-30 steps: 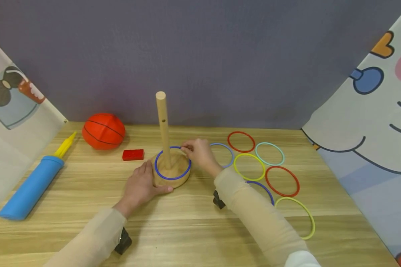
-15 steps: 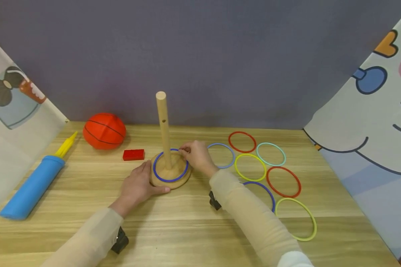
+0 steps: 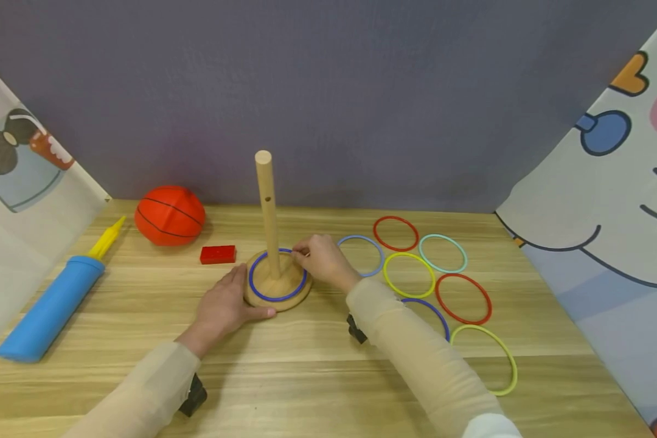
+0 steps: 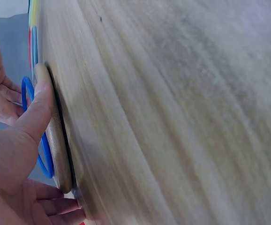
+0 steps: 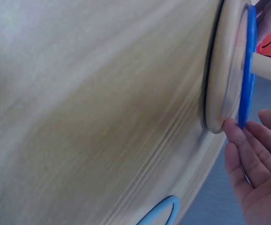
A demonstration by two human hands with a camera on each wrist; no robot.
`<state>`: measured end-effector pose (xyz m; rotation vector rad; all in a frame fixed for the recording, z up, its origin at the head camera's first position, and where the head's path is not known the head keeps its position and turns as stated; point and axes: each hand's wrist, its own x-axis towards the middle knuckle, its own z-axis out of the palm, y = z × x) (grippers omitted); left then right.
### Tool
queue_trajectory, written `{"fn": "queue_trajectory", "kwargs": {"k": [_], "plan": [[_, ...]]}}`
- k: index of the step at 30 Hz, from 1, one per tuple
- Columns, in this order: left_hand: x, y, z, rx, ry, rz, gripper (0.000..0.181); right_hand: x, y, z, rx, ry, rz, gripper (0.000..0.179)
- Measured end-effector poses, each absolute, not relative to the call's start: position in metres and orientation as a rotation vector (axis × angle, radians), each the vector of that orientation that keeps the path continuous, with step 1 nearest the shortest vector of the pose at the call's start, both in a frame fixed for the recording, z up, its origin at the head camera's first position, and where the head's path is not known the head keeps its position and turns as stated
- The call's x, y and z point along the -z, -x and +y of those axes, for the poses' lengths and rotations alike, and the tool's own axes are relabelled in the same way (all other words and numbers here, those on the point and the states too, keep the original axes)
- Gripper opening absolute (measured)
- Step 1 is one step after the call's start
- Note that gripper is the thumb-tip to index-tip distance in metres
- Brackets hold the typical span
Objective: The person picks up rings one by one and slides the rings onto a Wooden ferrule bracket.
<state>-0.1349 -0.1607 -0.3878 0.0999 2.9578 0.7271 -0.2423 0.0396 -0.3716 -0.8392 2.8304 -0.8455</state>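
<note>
A wooden stand has a round base [image 3: 291,281] and an upright post [image 3: 269,219]. Round the post, low down, a dark blue ring [image 3: 276,299] encircles it; in the right wrist view the ring [image 5: 248,89] sits slightly off the base. My right hand [image 3: 324,260] pinches the ring's right far edge with its fingertips. At the base's left side my left hand [image 3: 222,306] holds the rim, thumb along the front and fingers at the left. In the left wrist view that thumb [image 4: 39,110] lies on the base's edge.
Several rings lie flat at right, among them a red ring [image 3: 490,309], yellow ring [image 3: 432,286] and blue ring [image 3: 440,313], the last partly behind my right sleeve. A red block [image 3: 218,254], red ball [image 3: 170,216] and blue pump [image 3: 52,310] are at left.
The dark blue ring has come down toward the base and shifted slightly left, with my right hand lowering along with it. My left hand stays on the base, which moves barely leftward.
</note>
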Motion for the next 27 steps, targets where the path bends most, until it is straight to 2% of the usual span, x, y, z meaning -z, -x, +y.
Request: {"fn": "queue_trajectory", "kwargs": {"k": [15, 27], "plan": [[0.388, 0.135, -0.159, -0.699, -0.068, 2.963, 0.122, 0.356, 0.236, 0.066, 0.915, 0.849, 2.778, 0.025], [0.388, 0.135, -0.161, -0.707, -0.089, 2.963, 0.120, 0.330, 0.218, 0.121, 1.055, 0.907, 2.826, 0.024]]}}
